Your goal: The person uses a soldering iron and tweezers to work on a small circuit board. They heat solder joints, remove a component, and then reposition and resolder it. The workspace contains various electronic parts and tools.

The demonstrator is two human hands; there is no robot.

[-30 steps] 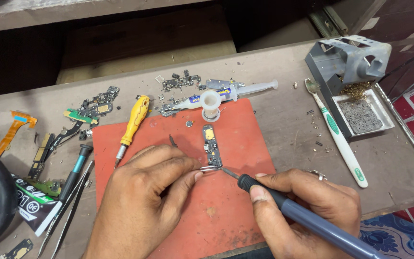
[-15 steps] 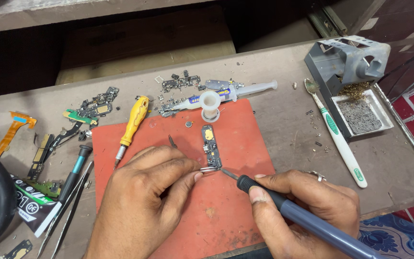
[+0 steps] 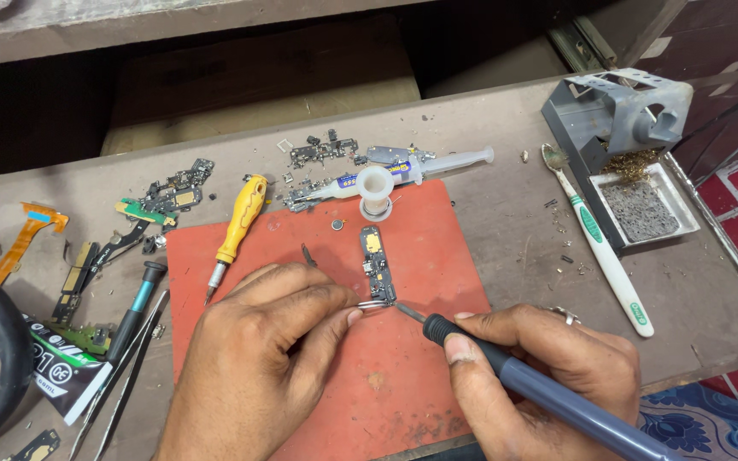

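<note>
A small dark circuit board [image 3: 377,263] lies lengthwise on a red mat [image 3: 437,248]. My left hand [image 3: 262,358] pinches metal tweezers [image 3: 371,304] whose tips touch the board's near end. My right hand [image 3: 540,376] grips a soldering iron [image 3: 506,376] with a black collar and grey-blue handle. Its tip [image 3: 409,312] points at the same near end of the board, just right of the tweezers. A second thin tweezer tip [image 3: 308,255] pokes out above my left fingers.
A yellow screwdriver [image 3: 234,231], a white solder spool [image 3: 376,190], a flux syringe [image 3: 403,171] and loose board scraps [image 3: 164,198] lie behind the mat. A soldering stand with sponge tray [image 3: 634,162] and a toothbrush [image 3: 600,239] sit at right. Tools and flex cables [image 3: 87,273] lie at left.
Both hands hold nearly the same pose. The iron's tip has crept slightly closer to the board's near end.
</note>
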